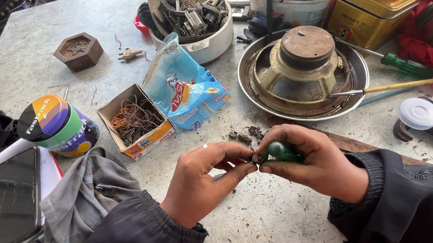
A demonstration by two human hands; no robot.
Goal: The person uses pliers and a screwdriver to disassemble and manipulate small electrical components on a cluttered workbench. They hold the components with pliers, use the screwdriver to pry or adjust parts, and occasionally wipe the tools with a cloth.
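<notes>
My left hand (204, 179) pinches a small dark metal part (255, 158) between thumb and forefinger; a ring shows on one finger. My right hand (306, 163) grips a green-handled screwdriver (282, 152), its tip pressed against that small part. Both hands meet low over the grey worktop (108, 9), near its front edge. A few more small metal bits (244, 133) lie on the table just beyond my fingers. Dark jacket sleeves cover both wrists.
A rusty speaker frame (302, 69) sits in a metal dish with two screwdrivers (400, 85) leaning on it. Also in view: a box of copper wire (136, 122), a blue plastic packet (183, 85), a round tin (56, 125), a phone (15, 199), a grey cloth (83, 202), a parts bowl (189, 17), a gold tin (371, 9).
</notes>
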